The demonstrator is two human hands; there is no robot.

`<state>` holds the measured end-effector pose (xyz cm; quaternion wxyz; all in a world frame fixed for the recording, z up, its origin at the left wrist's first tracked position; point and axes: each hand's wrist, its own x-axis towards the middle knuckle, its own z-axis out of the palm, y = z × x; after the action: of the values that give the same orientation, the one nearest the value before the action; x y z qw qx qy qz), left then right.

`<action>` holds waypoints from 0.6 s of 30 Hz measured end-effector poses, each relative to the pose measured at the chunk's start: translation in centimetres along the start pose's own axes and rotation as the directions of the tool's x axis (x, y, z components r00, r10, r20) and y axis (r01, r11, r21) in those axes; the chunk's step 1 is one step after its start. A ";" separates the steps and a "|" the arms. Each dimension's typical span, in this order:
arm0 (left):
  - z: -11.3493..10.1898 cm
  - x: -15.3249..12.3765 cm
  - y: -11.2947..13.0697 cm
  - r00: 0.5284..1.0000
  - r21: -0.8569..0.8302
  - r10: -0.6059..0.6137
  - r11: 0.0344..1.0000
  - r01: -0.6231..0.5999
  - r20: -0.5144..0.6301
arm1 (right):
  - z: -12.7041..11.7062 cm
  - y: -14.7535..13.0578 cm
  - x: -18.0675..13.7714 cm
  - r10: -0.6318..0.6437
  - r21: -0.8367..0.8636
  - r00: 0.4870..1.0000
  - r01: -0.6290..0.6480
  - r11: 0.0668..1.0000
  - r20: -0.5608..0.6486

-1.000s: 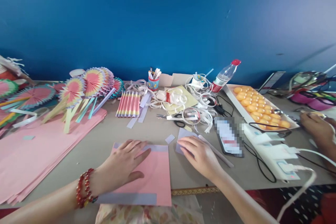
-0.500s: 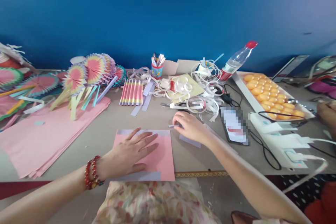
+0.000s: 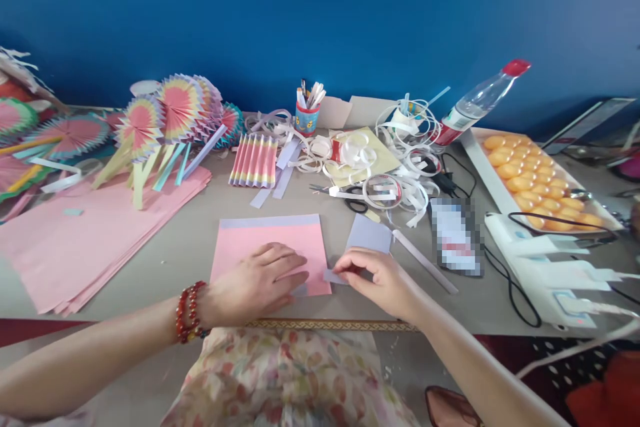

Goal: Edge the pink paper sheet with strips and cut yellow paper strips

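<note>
My left hand lies over the lower part of a pink paper sheet, fingers stretched out. A lilac band runs along the sheet's far edge; another lilac piece shows partly under my left fingers. At the sheet's lower right corner, my right hand pinches a small lilac paper strip between thumb and fingers. Just beyond that hand is a lilac paper piece, partly hidden by it. A narrow pale strip rests farther right.
Pink sheets are stacked at left, with pleated paper fans behind. A pleated striped paper, pen cup, scissors and tangled white tape lie ahead. Right: phone, bottle, power strip.
The sheet has shifted away from the desk's front edge. My right hand has come nearer to me, bringing the small strip to the sheet's lower right corner. The camera view has shifted.
</note>
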<state>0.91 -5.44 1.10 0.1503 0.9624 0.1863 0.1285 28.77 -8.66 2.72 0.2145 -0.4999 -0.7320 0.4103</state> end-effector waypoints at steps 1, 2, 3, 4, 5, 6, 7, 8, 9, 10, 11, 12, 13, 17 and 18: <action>0.0 0.1 0.5 1.000 -0.066 -0.023 0.998 0.022 -0.017 | 0.3 -0.1 -0.1 0.016 0.031 1.000 -0.016 0.999 0.010; 0.0 0.2 0.9 0.997 -0.148 -0.072 0.987 0.066 -0.032 | 0.5 -0.2 -0.1 0.031 0.067 0.999 -0.033 0.997 0.028; -0.1 0.5 1.2 0.989 -0.245 -0.143 0.961 0.130 -0.038 | 0.7 -0.5 0.1 0.041 0.108 0.998 -0.046 0.993 0.048; -0.2 0.8 1.5 0.974 -0.347 -0.226 0.916 0.202 -0.028 | 0.8 -0.8 0.3 0.044 0.152 0.997 -0.054 0.987 0.070; -0.2 1.3 1.7 0.953 -0.439 -0.304 0.856 0.271 -0.004 | 0.9 -1.0 0.5 0.042 0.193 0.995 -0.059 0.980 0.091; -0.3 1.7 1.9 0.930 -0.515 -0.367 0.792 0.329 0.030 | 1.1 -1.3 0.8 0.036 0.223 0.994 -0.059 0.973 0.103; -0.3 2.2 1.9 0.911 -0.563 -0.407 0.740 0.367 0.059 | 1.2 -1.5 1.1 0.030 0.241 0.994 -0.055 0.969 0.107; -0.2 2.6 1.9 0.897 -0.592 -0.435 0.705 0.391 0.076 | 1.2 -1.6 1.3 0.026 0.245 0.994 -0.051 0.968 0.104; -0.1 3.0 1.8 0.888 -0.608 -0.453 0.683 0.405 0.083 | 1.3 -1.5 1.4 0.026 0.237 0.995 -0.049 0.970 0.098; 0.1 3.2 1.7 0.882 -0.617 -0.464 0.670 0.412 0.084 | 1.4 -1.4 1.5 0.029 0.224 0.995 -0.049 0.973 0.091; 0.4 3.4 1.6 0.877 -0.625 -0.473 0.660 0.416 0.084 | 1.4 -1.2 1.6 0.034 0.213 0.996 -0.051 0.976 0.083; 0.6 3.4 1.6 0.874 -0.632 -0.478 0.653 0.418 0.084 | 1.4 -0.9 1.5 0.042 0.204 0.996 -0.057 0.977 0.075; 0.9 3.4 1.5 0.873 -0.635 -0.481 0.648 0.420 0.086 | 1.4 -0.6 1.4 0.051 0.198 0.996 -0.064 0.978 0.069; 1.6 3.1 1.6 0.887 -0.592 -0.457 0.696 0.407 0.072 | 1.4 0.2 1.0 0.057 0.159 0.997 -0.064 0.985 0.051; 1.7 3.1 1.6 0.892 -0.576 -0.447 0.714 0.399 0.064 | 1.4 0.3 1.0 0.053 0.147 0.997 -0.060 0.987 0.049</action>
<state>4.69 -6.05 0.71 0.4508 0.7970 0.3598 0.1793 27.53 -8.28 1.62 0.2228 -0.4936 -0.6897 0.4807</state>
